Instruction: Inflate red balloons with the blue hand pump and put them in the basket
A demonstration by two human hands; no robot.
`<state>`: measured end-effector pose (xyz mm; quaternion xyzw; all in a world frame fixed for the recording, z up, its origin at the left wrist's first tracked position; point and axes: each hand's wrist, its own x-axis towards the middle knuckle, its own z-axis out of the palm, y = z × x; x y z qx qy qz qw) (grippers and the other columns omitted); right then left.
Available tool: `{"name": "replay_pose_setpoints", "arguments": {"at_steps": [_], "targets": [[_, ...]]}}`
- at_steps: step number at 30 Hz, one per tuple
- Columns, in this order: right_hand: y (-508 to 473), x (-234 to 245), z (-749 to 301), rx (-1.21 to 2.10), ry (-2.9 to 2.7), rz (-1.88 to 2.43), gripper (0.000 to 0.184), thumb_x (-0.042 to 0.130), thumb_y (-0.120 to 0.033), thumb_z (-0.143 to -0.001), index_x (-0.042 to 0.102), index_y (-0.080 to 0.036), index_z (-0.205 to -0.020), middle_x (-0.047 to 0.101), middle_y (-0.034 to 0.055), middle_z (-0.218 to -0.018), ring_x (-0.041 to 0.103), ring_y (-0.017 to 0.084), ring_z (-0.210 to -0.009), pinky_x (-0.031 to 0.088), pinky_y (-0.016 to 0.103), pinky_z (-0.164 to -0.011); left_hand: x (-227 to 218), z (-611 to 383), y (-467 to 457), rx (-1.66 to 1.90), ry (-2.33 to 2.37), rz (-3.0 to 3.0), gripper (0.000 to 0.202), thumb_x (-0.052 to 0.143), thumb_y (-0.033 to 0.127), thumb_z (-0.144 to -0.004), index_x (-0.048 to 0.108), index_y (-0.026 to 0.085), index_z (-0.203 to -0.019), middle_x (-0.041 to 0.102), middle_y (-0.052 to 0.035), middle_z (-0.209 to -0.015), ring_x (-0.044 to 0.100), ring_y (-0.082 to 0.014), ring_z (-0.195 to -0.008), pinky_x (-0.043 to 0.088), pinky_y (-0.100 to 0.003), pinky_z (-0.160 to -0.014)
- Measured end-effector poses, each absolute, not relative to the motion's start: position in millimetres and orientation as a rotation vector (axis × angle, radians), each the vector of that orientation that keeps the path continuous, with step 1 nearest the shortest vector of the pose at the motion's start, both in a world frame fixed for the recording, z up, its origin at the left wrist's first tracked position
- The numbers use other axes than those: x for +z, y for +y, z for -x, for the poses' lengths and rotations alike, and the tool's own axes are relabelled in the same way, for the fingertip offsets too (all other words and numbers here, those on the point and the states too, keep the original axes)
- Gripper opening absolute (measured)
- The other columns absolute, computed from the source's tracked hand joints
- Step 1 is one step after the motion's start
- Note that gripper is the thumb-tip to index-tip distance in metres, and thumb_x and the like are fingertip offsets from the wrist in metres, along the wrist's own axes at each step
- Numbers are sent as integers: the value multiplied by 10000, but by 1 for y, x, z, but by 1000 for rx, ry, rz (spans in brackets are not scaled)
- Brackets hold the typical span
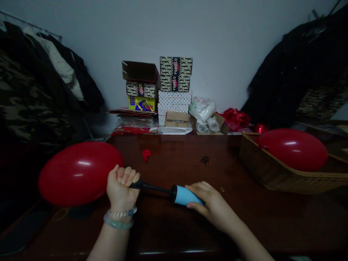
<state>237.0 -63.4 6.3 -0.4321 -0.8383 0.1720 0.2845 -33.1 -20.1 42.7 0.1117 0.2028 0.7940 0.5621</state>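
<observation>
My left hand (121,188) is closed in a fist around the neck of an inflated red balloon (78,173) and the black nozzle of a hand pump. The balloon bulges out to the left of that fist, over the table's left end. My right hand (208,204) wraps round the light blue barrel of the pump (182,195), whose thin black rod runs left to the fist. Two bracelets sit on my left wrist. Both hands hover just above the dark wooden table (174,224).
A wicker basket (274,174) at the right holds another inflated red balloon (295,148). A flat red balloon (146,154) and a small black item (204,159) lie mid-table. Stacked boxes (163,90), plastic bags and red ribbon line the back wall. Dark clothes hang on both sides.
</observation>
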Motion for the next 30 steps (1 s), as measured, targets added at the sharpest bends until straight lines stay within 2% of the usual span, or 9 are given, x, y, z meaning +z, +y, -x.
{"name": "replay_pose_setpoints", "arguments": {"at_steps": [11, 15, 25, 30], "targets": [[-67, 2, -228, 341, -2231, 1127, 458, 655, -353, -863, 569, -191, -1282, 646, 105, -1101, 573, 239, -965, 495, 399, -862, 35, 17, -21, 1812, 446, -196, 412, 521, 132, -779, 216, 194, -509, 234, 84, -401, 224, -44, -315, 248, -210, -367], [-71, -6, -217, 292, -2192, 1081, 479, 637, -383, -870, 555, -172, -1292, 647, 120, -1085, 574, 247, -939, 506, 405, -830, 31, -2, -24, 1745, 473, -186, 444, 559, 182, -799, 225, 198, -507, 225, 85, -399, 220, -46, -319, 235, -214, -360], [-69, -3, -219, 305, -2223, 1100, 487, 651, -406, -857, 569, -192, -1287, 658, 117, -1070, 595, 243, -934, 520, 395, -821, 30, 12, -20, 1767, 483, -213, 432, 553, 159, -778, 208, 198, -521, 236, 88, -404, 232, -45, -318, 238, -214, -367], [-65, 11, -240, 402, -2270, 1159, 436, 658, -381, -860, 589, -243, -1268, 665, 90, -1110, 590, 240, -989, 490, 404, -893, 31, 42, -13, 1825, 434, -209, 419, 510, 107, -747, 161, 194, -534, 239, 84, -393, 240, -42, -308, 240, -207, -364]]}}
